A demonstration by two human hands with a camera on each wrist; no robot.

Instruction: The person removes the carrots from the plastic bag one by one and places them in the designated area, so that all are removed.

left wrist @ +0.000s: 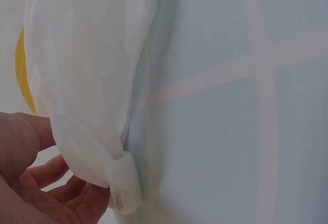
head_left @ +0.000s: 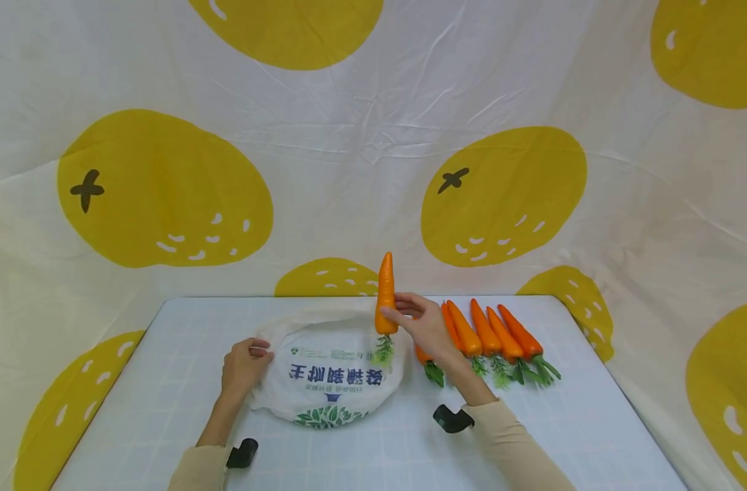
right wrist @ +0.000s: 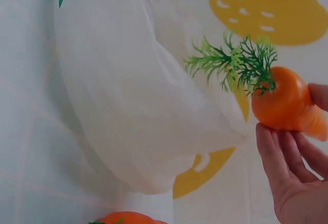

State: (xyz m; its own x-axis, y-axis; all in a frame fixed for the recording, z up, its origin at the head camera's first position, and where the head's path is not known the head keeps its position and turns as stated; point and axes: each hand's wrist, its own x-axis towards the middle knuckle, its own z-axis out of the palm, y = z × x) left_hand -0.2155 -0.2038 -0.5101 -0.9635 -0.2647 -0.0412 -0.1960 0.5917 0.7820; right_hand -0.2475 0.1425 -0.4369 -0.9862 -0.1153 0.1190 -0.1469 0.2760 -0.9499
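My right hand [head_left: 424, 327] pinches an orange carrot [head_left: 386, 293] between thumb and fingers. The carrot is upright with its tip up, and its feathery green leaves [right wrist: 246, 62] hang over the right part of a white plastic bag [head_left: 275, 392]. At the bag's left rim my left hand [head_left: 243, 366] grips the thin plastic, some fingers partly hidden behind it in the left wrist view. The bag stands with its mouth spread wide, and printed characters and green leaves show on it. In the right wrist view the carrot is held apart from the bag wall.
Several carrots [head_left: 485, 329] with green tops lie side by side at the right, partly behind my right forearm. One carrot [head_left: 422, 354] lies close to the bag's right side. The pale checked table [head_left: 594, 423] ends at a curtain [head_left: 349, 184] with yellow fruit prints.
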